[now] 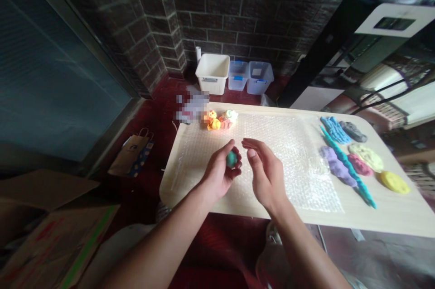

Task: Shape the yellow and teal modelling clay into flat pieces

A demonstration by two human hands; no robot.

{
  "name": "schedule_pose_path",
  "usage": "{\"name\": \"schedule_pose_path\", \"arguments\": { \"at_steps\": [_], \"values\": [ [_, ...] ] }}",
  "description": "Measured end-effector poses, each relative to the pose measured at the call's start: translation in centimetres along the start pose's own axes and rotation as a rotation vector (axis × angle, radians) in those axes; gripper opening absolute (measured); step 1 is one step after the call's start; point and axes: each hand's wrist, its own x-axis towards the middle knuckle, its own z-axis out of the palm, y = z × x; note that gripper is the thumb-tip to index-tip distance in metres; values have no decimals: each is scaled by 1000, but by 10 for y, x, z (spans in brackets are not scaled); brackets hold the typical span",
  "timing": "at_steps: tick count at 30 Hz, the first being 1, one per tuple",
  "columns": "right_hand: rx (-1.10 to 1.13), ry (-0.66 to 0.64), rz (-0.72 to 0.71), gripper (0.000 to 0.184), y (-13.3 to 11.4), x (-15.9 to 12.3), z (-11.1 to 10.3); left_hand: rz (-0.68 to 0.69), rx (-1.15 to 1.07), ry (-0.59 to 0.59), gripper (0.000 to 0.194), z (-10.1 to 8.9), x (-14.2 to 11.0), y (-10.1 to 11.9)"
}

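Observation:
A small ball of dark green modelling clay [231, 159] rests in my left hand [219, 169], whose fingers curl around it over the table. To its right, apart from the ball, my right hand [267, 173] is open and holds nothing, its fingers stretched out and slightly bent. Beneath both hands lies a sheet of bubble wrap [282, 157]. Behind them, at the table's far edge, sit small clumps of orange-yellow clay [213, 122], pink clay [225, 122] and pale green clay [232, 114].
On the wooden table's [340, 216] right side lie a long teal clay strand [351, 169] and several lumps, among them purple clay [340, 166] and yellow clay [394, 182]. Beyond the table stand a white bin [213, 74] and two clear boxes. A cardboard box [57, 239] is at lower left.

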Motion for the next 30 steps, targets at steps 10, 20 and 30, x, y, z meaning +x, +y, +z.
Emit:
{"name": "schedule_pose_path", "arguments": {
  "at_steps": [10, 20, 30],
  "values": [
    [637, -60, 522, 41, 13, 1, 25, 432, 365, -70, 46, -7, -11, 10],
    [1138, 49, 833, 25, 22, 7, 32, 952, 1229, -425, 38, -21, -7, -4],
    [918, 179, 667, 13, 15, 11, 19, 720, 865, -147, 20, -19, -1, -4]
  ]
}}
